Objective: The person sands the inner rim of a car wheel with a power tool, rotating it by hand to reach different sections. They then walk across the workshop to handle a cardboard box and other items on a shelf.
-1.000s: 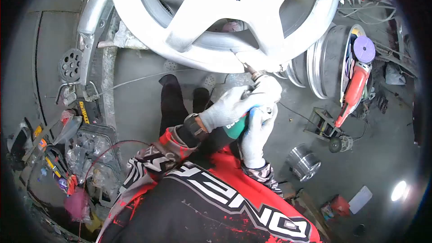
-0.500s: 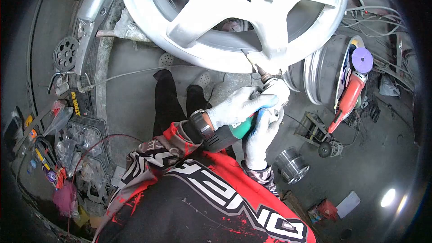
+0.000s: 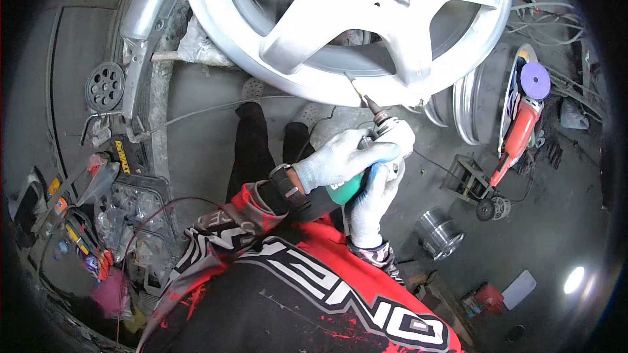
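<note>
Silver wheel (image 3: 373, 16) fills top middle, spoked face up, cut off by frame. Second rim (image 3: 481, 95) to its right, partly hidden behind it. Long silver part (image 3: 155, 6) on the left, plastic bags (image 3: 131, 212) lower left. Red grinder (image 3: 518, 134), purple disc (image 3: 535, 80) on it, at the second rim's far side. Metal frame (image 3: 463, 180) and shiny cylinder (image 3: 439, 233) below that.

Green power tool (image 3: 348, 189) sits just below the wheel's bottom edge, slim tip over the lip; contact can't tell. Left hand (image 3: 337, 157), gloved, fingers curled over tool near its head. Right hand (image 3: 374, 204), gloved, wrapped on its right side.

Grey workshop floor (image 3: 497, 242), bright glare lower right. Grey cable (image 3: 209, 112) crosses floor toward the legs (image 3: 252, 147).

Edges: wheel lip near both hands. Floor shows between right hand and cylinder, also between legs and bags.
</note>
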